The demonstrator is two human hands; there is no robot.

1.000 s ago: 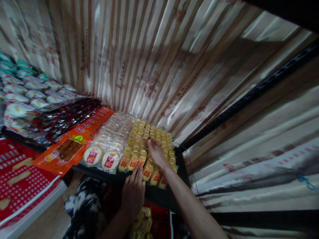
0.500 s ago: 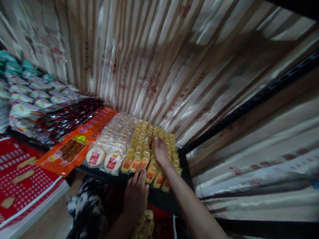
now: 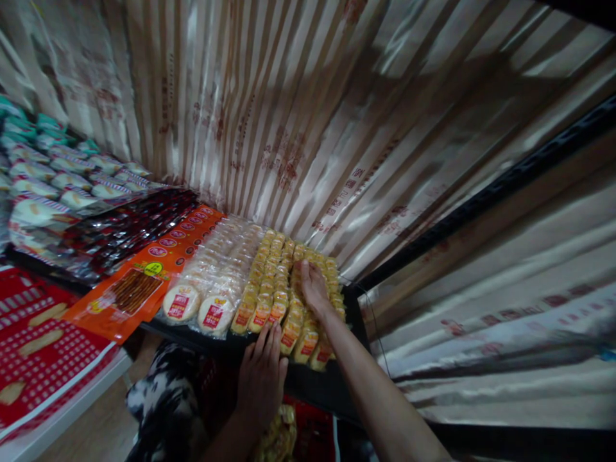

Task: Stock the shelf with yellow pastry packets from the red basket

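Rows of small yellow snack packets [image 3: 269, 289] with red labels lie on a dark shelf [image 3: 308, 378]. My right hand [image 3: 312, 285] lies on top of the right-hand rows, fingers flat and stretched toward the back. My left hand [image 3: 262, 375] rests at the shelf's front edge, fingers extended with the tips touching the front packets. Neither hand grips anything that I can see.
Round pale cakes in clear wrap [image 3: 214, 282] lie left of the yellow rows, then orange packs [image 3: 144, 276], dark packs [image 3: 120, 234] and white-teal packs [image 3: 48, 179]. Red packages [image 3: 33, 346] sit at lower left. Striped foil sheeting [image 3: 312, 115] lines the back and right. More packets [image 3: 276, 439] lie below.
My right hand has slid a little further back and right over the yellow rows. My left hand has stayed at the front edge; the view has shifted slightly.
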